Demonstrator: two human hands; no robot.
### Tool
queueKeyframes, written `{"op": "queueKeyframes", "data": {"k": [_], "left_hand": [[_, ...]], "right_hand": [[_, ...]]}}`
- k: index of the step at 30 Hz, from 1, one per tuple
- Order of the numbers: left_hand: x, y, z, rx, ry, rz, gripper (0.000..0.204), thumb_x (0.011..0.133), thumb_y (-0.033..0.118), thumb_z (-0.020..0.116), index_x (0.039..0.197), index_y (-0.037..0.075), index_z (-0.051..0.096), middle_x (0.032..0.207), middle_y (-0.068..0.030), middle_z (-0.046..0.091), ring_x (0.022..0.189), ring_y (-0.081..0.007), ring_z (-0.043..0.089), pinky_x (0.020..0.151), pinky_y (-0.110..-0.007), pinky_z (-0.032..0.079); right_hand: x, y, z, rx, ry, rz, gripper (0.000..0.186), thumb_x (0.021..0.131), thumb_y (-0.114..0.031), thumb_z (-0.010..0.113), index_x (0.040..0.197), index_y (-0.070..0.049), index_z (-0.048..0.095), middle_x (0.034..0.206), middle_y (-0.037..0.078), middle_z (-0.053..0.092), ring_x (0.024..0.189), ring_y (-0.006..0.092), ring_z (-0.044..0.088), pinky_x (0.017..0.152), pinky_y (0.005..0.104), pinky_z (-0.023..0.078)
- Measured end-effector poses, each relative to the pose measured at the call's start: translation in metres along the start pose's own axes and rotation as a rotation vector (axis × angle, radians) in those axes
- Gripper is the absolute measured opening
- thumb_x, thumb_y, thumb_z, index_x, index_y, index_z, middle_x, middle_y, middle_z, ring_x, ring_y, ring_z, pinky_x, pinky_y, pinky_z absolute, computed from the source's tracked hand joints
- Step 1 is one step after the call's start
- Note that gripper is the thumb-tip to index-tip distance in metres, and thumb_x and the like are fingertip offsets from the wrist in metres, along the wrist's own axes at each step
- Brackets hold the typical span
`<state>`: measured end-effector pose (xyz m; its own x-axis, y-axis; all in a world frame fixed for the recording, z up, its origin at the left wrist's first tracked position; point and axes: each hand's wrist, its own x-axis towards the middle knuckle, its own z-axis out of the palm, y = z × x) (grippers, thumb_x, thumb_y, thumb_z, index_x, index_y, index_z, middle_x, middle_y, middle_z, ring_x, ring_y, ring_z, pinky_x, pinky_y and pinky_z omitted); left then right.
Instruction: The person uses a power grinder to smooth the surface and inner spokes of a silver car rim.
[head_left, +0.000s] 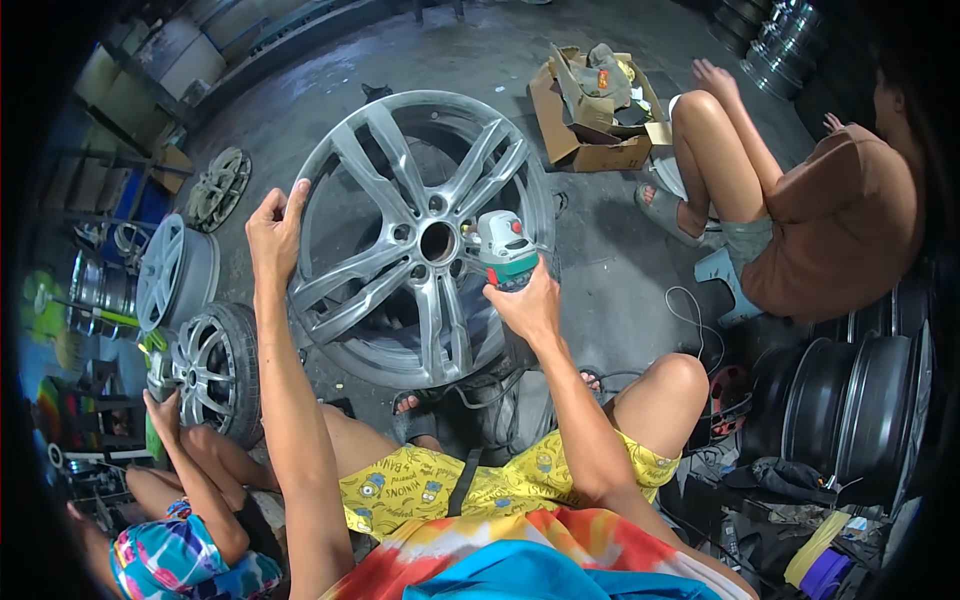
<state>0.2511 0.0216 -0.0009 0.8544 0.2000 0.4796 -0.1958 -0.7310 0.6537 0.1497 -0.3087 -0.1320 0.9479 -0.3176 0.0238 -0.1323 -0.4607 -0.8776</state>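
Observation:
A large silver five-spoke alloy wheel (384, 318) fills the middle of the head view, between my hands. My left hand (277, 224) has its fingers curled at the wheel's upper left outer rim, gripping it with the thumb pointing up. My right hand (532, 305) is closed round a grey and green power tool (508, 262) with red buttons. The tool's head sits over the spokes just right of the hub, where its working tip is partly hidden.
A cardboard box (560, 130) holding mixed items is at upper right. A seated person in brown (830, 220) is at right, beside stacked black rims (840, 410). At lower left another person (190, 540) works near a tyred wheel (230, 375). Cords (690, 320) lie on the floor.

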Motion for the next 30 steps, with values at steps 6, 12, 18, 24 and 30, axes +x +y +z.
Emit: {"op": "queueKeyframes", "data": {"k": [6, 12, 18, 24, 30], "left_hand": [[0.002, -0.004, 0.003, -0.007, 0.006, -0.004, 0.062, 0.097, 0.046, 0.074, 0.069, 0.0, 0.043, 0.064, 0.0002, 0.031, 0.065, -0.0106, 0.031, 0.055, -0.032, 0.027], [0.004, -0.013, 0.002, 0.019, 0.014, 0.021, 0.062, 0.098, 0.045, 0.073, 0.07, 0.0, 0.042, 0.066, 0.0008, 0.031, 0.066, -0.0112, 0.03, 0.056, -0.032, 0.027], [0.008, -0.023, 0.005, 0.025, 0.008, 0.013, 0.061, 0.099, 0.044, 0.072, 0.071, 0.002, 0.038, 0.068, 0.0015, 0.03, 0.067, -0.0107, 0.029, 0.058, -0.031, 0.027], [0.009, -0.025, 0.005, 0.018, 0.006, 0.028, 0.058, 0.101, 0.039, 0.071, 0.07, 0.004, 0.038, 0.07, 0.0037, 0.029, 0.068, -0.0082, 0.028, 0.058, -0.028, 0.025], [0.008, -0.024, 0.006, -0.027, -0.007, 0.048, 0.056, 0.102, 0.036, 0.071, 0.07, 0.005, 0.038, 0.07, 0.0047, 0.029, 0.068, -0.0072, 0.028, 0.058, -0.028, 0.024]], "right_hand": [[-0.004, 0.005, -0.013, 0.101, 0.041, 0.005, 0.066, 0.066, -0.028, 0.085, 0.119, 0.003, 0.06, 0.106, 0.025, 0.074, 0.1, 0.0427, 0.072, 0.09, 0.0475, 0.056], [-0.004, 0.011, -0.024, 0.142, 0.022, 0.019, 0.066, 0.066, -0.026, 0.085, 0.12, 0.002, 0.061, 0.107, 0.022, 0.074, 0.1, 0.0382, 0.073, 0.091, 0.0446, 0.056], [-0.02, 0.029, -0.017, 0.222, 0.049, 0.066, 0.068, 0.066, -0.027, 0.087, 0.122, 0.002, 0.062, 0.107, 0.021, 0.074, 0.099, 0.0359, 0.073, 0.091, 0.0433, 0.056], [-0.019, 0.03, -0.016, 0.266, 0.053, 0.043, 0.073, 0.066, -0.028, 0.088, 0.126, 0.002, 0.06, 0.11, 0.021, 0.074, 0.102, 0.0356, 0.073, 0.093, 0.0438, 0.055], [-0.011, 0.028, -0.021, 0.198, 0.026, 0.044, 0.073, 0.066, -0.027, 0.087, 0.127, 0.002, 0.059, 0.111, 0.023, 0.073, 0.105, 0.0377, 0.072, 0.094, 0.0454, 0.055]]}}
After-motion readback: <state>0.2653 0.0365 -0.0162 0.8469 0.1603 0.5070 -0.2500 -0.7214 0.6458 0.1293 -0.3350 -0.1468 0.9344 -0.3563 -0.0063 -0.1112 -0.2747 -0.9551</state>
